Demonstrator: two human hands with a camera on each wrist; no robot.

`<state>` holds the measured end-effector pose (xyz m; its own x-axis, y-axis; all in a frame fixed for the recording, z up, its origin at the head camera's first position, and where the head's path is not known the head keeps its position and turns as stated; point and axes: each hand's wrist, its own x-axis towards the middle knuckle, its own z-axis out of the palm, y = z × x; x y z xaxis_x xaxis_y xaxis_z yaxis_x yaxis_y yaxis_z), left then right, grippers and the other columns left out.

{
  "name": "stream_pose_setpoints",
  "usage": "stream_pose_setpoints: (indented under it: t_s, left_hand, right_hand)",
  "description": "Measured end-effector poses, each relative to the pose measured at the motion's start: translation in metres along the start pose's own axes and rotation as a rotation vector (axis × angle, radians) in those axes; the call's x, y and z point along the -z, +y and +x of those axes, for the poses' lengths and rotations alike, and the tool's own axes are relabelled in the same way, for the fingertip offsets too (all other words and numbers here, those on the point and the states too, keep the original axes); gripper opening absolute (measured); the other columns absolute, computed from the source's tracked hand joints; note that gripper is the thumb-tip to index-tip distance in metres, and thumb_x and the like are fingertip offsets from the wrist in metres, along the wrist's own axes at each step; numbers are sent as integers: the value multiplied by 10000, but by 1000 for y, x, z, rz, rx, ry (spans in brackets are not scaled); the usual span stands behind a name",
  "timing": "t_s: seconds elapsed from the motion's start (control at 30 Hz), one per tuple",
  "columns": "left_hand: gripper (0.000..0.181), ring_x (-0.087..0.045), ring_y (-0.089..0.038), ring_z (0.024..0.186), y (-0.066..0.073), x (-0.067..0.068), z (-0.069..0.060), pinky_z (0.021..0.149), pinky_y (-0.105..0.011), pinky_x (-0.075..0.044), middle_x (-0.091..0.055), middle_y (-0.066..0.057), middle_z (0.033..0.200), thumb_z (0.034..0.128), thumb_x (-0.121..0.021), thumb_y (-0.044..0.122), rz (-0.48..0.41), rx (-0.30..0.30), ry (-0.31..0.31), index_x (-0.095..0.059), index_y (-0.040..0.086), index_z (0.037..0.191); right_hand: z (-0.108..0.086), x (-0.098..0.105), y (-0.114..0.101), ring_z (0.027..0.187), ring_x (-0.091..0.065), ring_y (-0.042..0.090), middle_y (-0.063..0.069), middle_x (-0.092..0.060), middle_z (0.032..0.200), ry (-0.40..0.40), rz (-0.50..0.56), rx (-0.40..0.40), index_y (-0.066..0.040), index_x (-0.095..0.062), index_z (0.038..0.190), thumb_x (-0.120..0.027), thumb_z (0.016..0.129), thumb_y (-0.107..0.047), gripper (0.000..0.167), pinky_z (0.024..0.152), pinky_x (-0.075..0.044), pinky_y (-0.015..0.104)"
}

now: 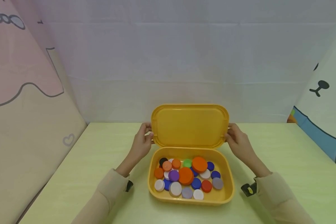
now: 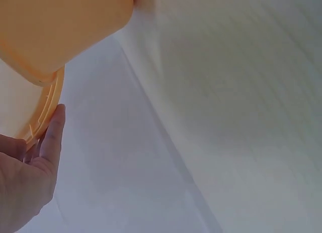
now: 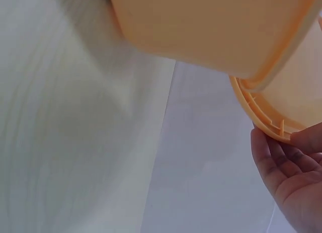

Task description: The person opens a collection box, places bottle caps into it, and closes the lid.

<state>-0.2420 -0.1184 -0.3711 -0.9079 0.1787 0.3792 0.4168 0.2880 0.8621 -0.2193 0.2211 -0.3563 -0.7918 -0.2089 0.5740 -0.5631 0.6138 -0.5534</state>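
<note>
A yellow lid (image 1: 189, 126) stands raised behind a yellow plastic box (image 1: 191, 201), its inner face toward me. My left hand (image 1: 142, 141) grips the lid's left edge, thumb in front and fingers behind. At the opposite edge, my right hand (image 1: 239, 143) pinches the lid the same way. Both wrist views show the lid's rim (image 2: 50, 104) between thumb and fingers, beside the box wall (image 3: 201, 31). Inside the box lie many round bottle caps, among them large orange caps (image 1: 186, 176), a purple cap (image 1: 173, 175), a red cap (image 1: 206, 186) and a green cap (image 1: 187, 163).
The box rests on a pale green table (image 1: 106, 155). Behind it hangs a whitish curtain (image 1: 184, 62). Cartoon-printed sheets stand at the left (image 1: 25, 140) and right (image 1: 324, 124). A dark strap piece (image 1: 249, 189) shows at the right cuff.
</note>
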Motion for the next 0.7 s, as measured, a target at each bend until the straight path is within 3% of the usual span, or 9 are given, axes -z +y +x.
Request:
stream_pose_setpoints:
  t_s: [0.1,0.37,0.5,0.57,0.7]
  left_hand:
    - [264,-643,-339,924,0,3,-4,722,-345,-546,-556,-210,1092,936,-403,-12,14,-54,-20,-381,2,1199]
    - [279,-633,-348,956,-1,8,-12,779,-340,-530,-563,-232,1074,912,-417,-69,38,-196,-71,-422,-49,1190]
    - [230,-639,-279,979,0,9,-18,807,-302,-522,-588,-173,1073,927,-422,-16,87,-249,-94,-460,-4,1153]
    - [210,-638,-261,976,9,11,-23,815,-303,-520,-600,-156,1061,924,-428,-21,125,-271,-101,-475,-3,1128]
    - [219,-622,-214,969,8,14,-29,832,-319,-513,-615,-104,1052,914,-442,-38,199,-323,-123,-499,22,1116]
  right_hand:
    - [-3,1,-2,716,-648,260,227,-654,906,17,33,32,81,-464,1130,-489,866,99,266,618,-495,159]
    - [-15,3,-4,811,-586,-27,207,-623,914,28,108,94,99,-464,1026,-499,825,162,214,675,-465,75]
    - [-22,6,-5,895,-567,-67,185,-619,949,17,96,123,90,-478,1072,-491,807,188,282,735,-450,56]
    - [-26,8,-6,907,-587,-33,163,-636,952,15,59,146,69,-498,1092,-492,803,189,313,762,-440,50]
    - [-32,11,-6,867,-639,61,104,-675,913,18,-38,196,8,-553,1049,-528,779,186,325,766,-424,41]
